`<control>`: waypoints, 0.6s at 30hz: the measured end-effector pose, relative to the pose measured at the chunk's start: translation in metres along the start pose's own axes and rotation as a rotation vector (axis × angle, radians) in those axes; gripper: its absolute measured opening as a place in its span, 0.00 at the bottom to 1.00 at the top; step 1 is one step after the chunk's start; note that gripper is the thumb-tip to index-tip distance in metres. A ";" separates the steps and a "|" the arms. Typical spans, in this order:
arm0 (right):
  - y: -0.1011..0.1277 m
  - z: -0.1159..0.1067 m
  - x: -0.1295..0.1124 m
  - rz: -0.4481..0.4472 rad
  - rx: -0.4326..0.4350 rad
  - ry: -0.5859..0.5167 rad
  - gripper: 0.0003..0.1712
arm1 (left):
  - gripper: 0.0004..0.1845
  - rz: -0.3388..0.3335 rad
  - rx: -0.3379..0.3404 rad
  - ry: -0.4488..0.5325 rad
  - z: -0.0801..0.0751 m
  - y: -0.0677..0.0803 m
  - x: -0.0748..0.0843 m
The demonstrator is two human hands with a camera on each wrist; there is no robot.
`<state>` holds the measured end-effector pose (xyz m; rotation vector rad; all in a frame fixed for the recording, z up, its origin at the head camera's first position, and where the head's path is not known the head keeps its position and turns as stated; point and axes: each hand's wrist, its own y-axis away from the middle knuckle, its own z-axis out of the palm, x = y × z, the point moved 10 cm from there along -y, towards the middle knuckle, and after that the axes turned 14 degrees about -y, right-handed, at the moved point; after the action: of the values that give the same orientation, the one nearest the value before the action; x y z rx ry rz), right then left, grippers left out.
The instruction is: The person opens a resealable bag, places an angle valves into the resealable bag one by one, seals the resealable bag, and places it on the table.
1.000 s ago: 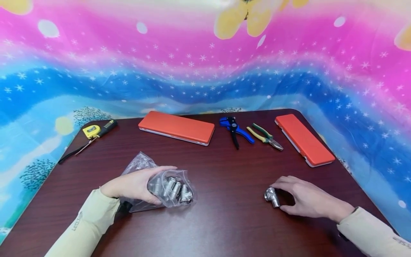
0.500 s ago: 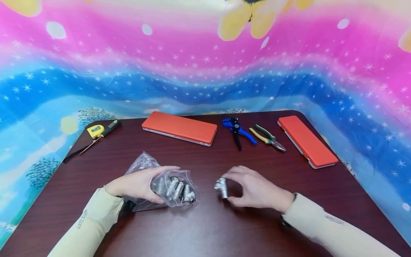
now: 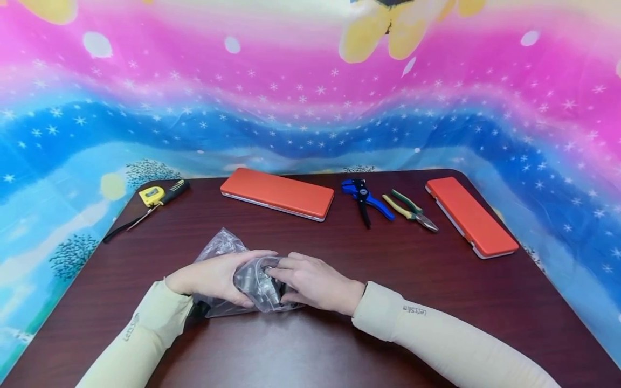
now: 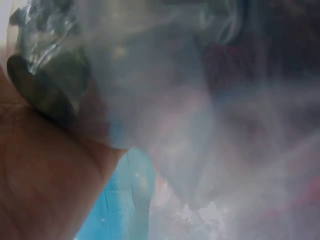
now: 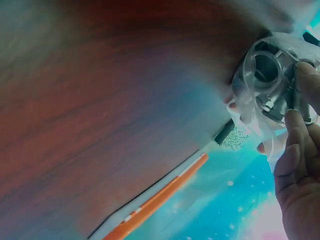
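A clear plastic zip bag (image 3: 220, 245) lies on the table in the head view, its mouth facing right. Several silvery metal pipe fittings (image 5: 266, 67) show inside it. My left hand (image 3: 213, 276) grips the bag round its middle, thumb toward me. At the mouth is my right hand (image 3: 322, 283), its fingertips inside the opening. In the right wrist view, thumb and fingers pinch a T-shaped metal pipe fitting (image 5: 300, 102) among the others. Blurred plastic (image 4: 165, 115) fills most of the left wrist view, beside the palm.
On the dark wooden table (image 3: 436, 307), a yellow tape measure (image 3: 152, 196) lies back left. Along the back are an orange-red flat case (image 3: 278, 193), a blue wire stripper (image 3: 366, 199) and pliers (image 3: 409, 210). Another orange-red case (image 3: 470, 215) lies at the right. A patterned cloth (image 3: 291, 108) hangs behind.
My right hand has carried the T-shaped pipe fitting left from the right side of the table into the bag's mouth. The left hand keeps its hold on the bag.
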<state>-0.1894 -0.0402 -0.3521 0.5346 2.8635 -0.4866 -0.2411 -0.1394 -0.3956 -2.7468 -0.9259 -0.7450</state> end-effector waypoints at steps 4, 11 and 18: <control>-0.002 0.004 -0.001 -0.011 -0.013 -0.096 0.32 | 0.52 -0.006 -0.011 0.015 0.000 0.000 -0.001; 0.000 0.005 -0.008 -0.088 -0.036 -0.163 0.32 | 0.53 0.006 -0.012 0.000 0.001 -0.001 -0.001; 0.011 -0.009 0.001 -0.040 0.042 -0.197 0.19 | 0.54 -0.022 -0.016 -0.037 0.001 -0.001 -0.003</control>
<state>-0.1874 -0.0271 -0.3467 0.4122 2.6858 -0.5737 -0.2433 -0.1404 -0.3981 -2.7777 -0.9626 -0.7097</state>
